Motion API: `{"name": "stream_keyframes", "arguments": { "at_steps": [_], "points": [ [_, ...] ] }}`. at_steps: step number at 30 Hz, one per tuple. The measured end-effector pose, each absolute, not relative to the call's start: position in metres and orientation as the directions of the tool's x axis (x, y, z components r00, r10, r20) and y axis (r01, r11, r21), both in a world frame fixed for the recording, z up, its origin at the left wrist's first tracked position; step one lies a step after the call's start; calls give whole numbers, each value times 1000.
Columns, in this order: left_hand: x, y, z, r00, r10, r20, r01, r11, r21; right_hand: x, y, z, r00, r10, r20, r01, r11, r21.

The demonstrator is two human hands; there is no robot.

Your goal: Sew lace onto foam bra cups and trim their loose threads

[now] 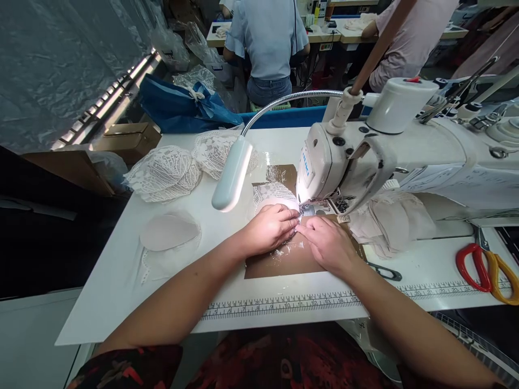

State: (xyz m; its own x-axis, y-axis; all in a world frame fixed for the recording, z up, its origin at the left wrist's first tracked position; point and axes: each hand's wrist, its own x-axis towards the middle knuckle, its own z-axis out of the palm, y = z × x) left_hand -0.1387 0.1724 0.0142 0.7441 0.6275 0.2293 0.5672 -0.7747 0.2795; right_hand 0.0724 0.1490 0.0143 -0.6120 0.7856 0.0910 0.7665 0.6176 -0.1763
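White lace fabric lies beneath the head of the sewing machine, lit by its lamp. My left hand presses on the lace with its fingers bent together, close to the needle area. Just right of it, my right hand rests with thumb and index fingertip brought together at the near edge of the work. What those fingertips pinch is too small to make out. Both hands are over a brown taped sheet on the white table. The needle itself is hidden.
Lace cups are piled at the left back, and a beige pad on lace lies nearer. A lamp arches over the table. Fabric pieces, thread snips and scissors lie right. Co-workers sit beyond.
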Motion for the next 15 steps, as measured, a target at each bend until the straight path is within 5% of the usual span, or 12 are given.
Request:
{"name": "stream_keyframes", "arguments": {
  "at_steps": [15],
  "points": [
    [-122,167,19,669,722,177,695,-692,197,73,152,14,-541,832,128,822,554,-128]
  ]
}}
